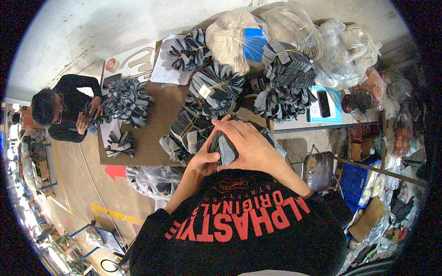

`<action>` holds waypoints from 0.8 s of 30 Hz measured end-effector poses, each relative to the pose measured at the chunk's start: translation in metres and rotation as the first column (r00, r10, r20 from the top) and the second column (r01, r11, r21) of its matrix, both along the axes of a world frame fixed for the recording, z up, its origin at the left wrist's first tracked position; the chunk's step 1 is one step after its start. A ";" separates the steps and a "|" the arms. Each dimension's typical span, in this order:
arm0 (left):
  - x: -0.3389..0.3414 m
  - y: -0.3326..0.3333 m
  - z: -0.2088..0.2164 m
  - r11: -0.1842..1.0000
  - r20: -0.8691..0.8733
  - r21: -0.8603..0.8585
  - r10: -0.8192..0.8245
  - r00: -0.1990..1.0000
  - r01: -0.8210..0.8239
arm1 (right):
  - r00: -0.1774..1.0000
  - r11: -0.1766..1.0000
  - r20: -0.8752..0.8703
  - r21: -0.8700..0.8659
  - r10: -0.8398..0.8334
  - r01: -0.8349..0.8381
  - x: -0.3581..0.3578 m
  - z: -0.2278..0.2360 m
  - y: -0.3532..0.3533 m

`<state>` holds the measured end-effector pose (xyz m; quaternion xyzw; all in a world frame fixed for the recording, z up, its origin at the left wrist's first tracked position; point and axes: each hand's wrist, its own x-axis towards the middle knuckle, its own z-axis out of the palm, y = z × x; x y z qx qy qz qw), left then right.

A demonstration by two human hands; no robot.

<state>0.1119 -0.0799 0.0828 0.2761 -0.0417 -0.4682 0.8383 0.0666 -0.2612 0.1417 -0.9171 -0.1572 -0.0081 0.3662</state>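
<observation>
Head view: at the near side of a brown table, the person's left hand and right hand curl around a small stack of grey and black fabric pieces, gripping it between them. Several tied fabric bundles just beyond are already bound with yellow ties, while the held stack shows none, so it seems unfinished. To the left, near a co-worker in black, a fabric heap shows no clear tie and may also remain to be bound

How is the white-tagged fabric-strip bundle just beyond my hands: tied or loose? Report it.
Tied: a yellow band crosses the fabric-strip bundle, whose ends fan out.
</observation>
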 end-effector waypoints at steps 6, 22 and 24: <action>0.001 0.002 0.000 0.995 -0.022 0.096 0.030 0.999 -0.028 | 0.999 0.999 0.026 -0.047 0.029 -0.027 0.002 0.004 -0.005; 0.004 -0.011 -0.020 0.988 -0.015 0.037 0.154 0.988 -0.153 | 0.999 0.999 0.013 -0.001 0.048 -0.048 0.006 0.005 0.000; 0.003 -0.012 -0.018 0.982 -0.046 0.081 0.172 0.984 -0.168 | 0.999 0.999 0.011 0.021 0.049 -0.049 0.006 0.003 0.000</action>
